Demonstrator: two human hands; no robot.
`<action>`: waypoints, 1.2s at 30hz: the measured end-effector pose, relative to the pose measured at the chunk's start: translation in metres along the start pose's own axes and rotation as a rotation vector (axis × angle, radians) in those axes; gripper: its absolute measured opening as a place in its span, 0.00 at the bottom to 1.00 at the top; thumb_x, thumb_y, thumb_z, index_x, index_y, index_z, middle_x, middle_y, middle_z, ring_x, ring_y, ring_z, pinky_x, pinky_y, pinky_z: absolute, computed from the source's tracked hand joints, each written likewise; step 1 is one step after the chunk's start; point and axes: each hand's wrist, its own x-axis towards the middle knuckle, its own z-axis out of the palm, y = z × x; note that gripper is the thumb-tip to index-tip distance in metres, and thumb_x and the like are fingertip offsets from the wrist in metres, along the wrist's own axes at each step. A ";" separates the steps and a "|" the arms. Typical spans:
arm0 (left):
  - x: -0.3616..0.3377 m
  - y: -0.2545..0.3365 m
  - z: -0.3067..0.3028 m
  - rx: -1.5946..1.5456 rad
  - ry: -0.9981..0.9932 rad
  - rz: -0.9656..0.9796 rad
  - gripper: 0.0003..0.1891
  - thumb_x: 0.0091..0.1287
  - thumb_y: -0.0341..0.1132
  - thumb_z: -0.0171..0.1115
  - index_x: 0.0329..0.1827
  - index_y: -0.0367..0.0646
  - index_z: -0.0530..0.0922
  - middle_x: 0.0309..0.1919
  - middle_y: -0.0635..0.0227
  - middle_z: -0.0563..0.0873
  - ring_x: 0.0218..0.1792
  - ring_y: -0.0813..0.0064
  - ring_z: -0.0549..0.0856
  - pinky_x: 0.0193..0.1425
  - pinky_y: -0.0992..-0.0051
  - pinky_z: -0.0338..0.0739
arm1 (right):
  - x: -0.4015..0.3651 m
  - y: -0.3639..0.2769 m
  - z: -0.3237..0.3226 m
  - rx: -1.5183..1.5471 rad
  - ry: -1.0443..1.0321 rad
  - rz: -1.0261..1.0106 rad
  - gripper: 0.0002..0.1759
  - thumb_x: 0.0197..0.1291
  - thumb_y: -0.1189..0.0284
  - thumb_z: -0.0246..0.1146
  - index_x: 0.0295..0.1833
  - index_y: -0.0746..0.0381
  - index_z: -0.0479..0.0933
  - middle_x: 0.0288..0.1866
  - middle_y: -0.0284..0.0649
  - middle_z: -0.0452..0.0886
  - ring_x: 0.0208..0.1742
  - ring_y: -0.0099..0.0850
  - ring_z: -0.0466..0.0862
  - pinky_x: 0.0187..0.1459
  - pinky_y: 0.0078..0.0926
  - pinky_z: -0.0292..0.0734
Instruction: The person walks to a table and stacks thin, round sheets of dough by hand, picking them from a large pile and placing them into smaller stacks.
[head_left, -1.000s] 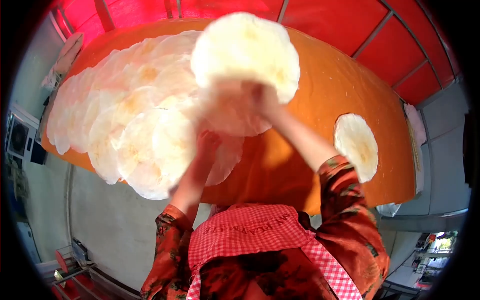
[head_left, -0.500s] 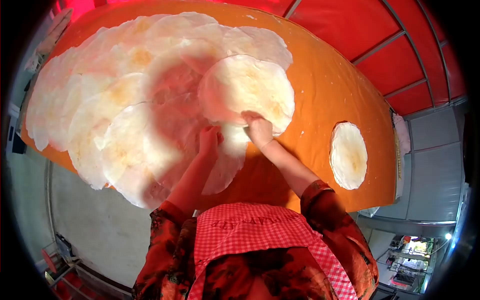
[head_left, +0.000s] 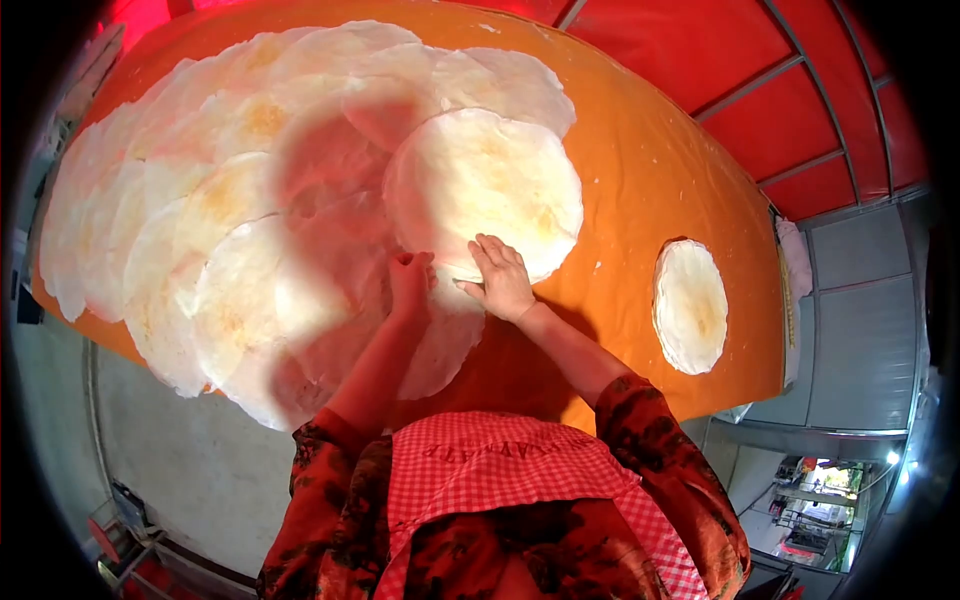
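Note:
A thin round flatbread (head_left: 500, 180) with pale brown patches lies at the right end of a wide spread of overlapping flatbreads (head_left: 240, 290). My right hand (head_left: 503, 281) rests flat at its near edge, fingers stretched out over the rim and thumb apart. Left of it, my left hand (head_left: 409, 283) is closed in a pinch near the same flatbread's lower left edge, over the sheets below. Whatever its fingers hold is too small or hidden to make out. A shadow falls across the middle of the spread.
The flatbreads lie on a large orange-covered table (head_left: 620, 200). Toward its right end sits a separate round pile of flatbreads (head_left: 691, 308). Red panels (head_left: 770, 70) with metal bars stand beyond the far edge, and a grey floor (head_left: 190, 440) shows at the lower left.
My right hand has opened from a closed grip at the flatbread's near edge and now lies flat there. My left hand stays closed in nearly the same place.

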 end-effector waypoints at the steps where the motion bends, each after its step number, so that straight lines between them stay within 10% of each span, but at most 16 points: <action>1: 0.001 0.003 0.000 -0.020 -0.013 -0.035 0.07 0.63 0.34 0.61 0.40 0.43 0.74 0.34 0.68 0.78 0.30 0.76 0.77 0.33 0.76 0.74 | 0.000 0.001 0.002 -0.002 0.011 -0.005 0.40 0.59 0.51 0.64 0.68 0.68 0.67 0.71 0.52 0.66 0.73 0.47 0.63 0.70 0.45 0.57; 8: 0.024 0.007 -0.022 -0.139 -0.241 -0.286 0.06 0.62 0.33 0.60 0.36 0.41 0.75 0.23 0.71 0.76 0.21 0.77 0.74 0.28 0.77 0.72 | -0.002 0.019 0.002 0.015 0.006 -0.116 0.41 0.54 0.56 0.67 0.69 0.67 0.66 0.70 0.52 0.68 0.72 0.45 0.64 0.69 0.43 0.59; 14: -0.004 0.027 0.013 -0.012 -0.289 -0.007 0.09 0.64 0.35 0.58 0.45 0.46 0.77 0.35 0.73 0.81 0.36 0.76 0.79 0.38 0.73 0.74 | 0.000 0.002 -0.005 0.109 0.109 -0.042 0.43 0.51 0.59 0.69 0.70 0.67 0.64 0.68 0.53 0.70 0.71 0.47 0.67 0.68 0.43 0.61; 26: -0.021 0.053 0.038 -0.323 -0.582 -0.227 0.12 0.67 0.40 0.56 0.50 0.46 0.74 0.45 0.69 0.80 0.54 0.70 0.80 0.58 0.58 0.77 | 0.051 0.059 -0.019 0.255 0.109 0.005 0.29 0.53 0.82 0.64 0.64 0.60 0.74 0.60 0.45 0.80 0.65 0.40 0.76 0.64 0.35 0.70; 27: -0.016 0.055 0.044 -0.324 -0.572 -0.175 0.12 0.67 0.39 0.57 0.49 0.46 0.75 0.44 0.69 0.81 0.53 0.70 0.80 0.57 0.59 0.77 | 0.082 0.063 -0.065 0.497 -0.164 0.239 0.28 0.55 0.83 0.62 0.64 0.60 0.75 0.63 0.42 0.78 0.67 0.35 0.74 0.67 0.33 0.67; 29: -0.003 0.056 0.057 -0.321 -0.554 -0.085 0.10 0.66 0.38 0.58 0.47 0.45 0.75 0.43 0.69 0.81 0.52 0.69 0.80 0.56 0.61 0.77 | 0.146 0.105 -0.120 0.517 0.106 0.132 0.22 0.59 0.79 0.59 0.61 0.64 0.76 0.54 0.45 0.83 0.58 0.36 0.80 0.61 0.34 0.73; 30: 0.011 0.055 0.063 -0.311 -0.574 -0.060 0.10 0.66 0.37 0.58 0.47 0.45 0.75 0.43 0.69 0.81 0.51 0.69 0.80 0.56 0.62 0.77 | 0.183 0.091 -0.199 0.235 -0.220 0.396 0.23 0.57 0.72 0.62 0.59 0.65 0.76 0.49 0.48 0.85 0.50 0.38 0.84 0.51 0.37 0.79; 36: 0.108 0.064 0.110 -0.331 -0.561 -0.080 0.05 0.65 0.36 0.59 0.40 0.47 0.75 0.39 0.71 0.80 0.44 0.71 0.79 0.50 0.66 0.77 | 0.274 0.130 -0.350 -0.255 0.353 0.217 0.15 0.53 0.73 0.61 0.47 0.56 0.84 0.38 0.49 0.86 0.42 0.45 0.86 0.44 0.41 0.79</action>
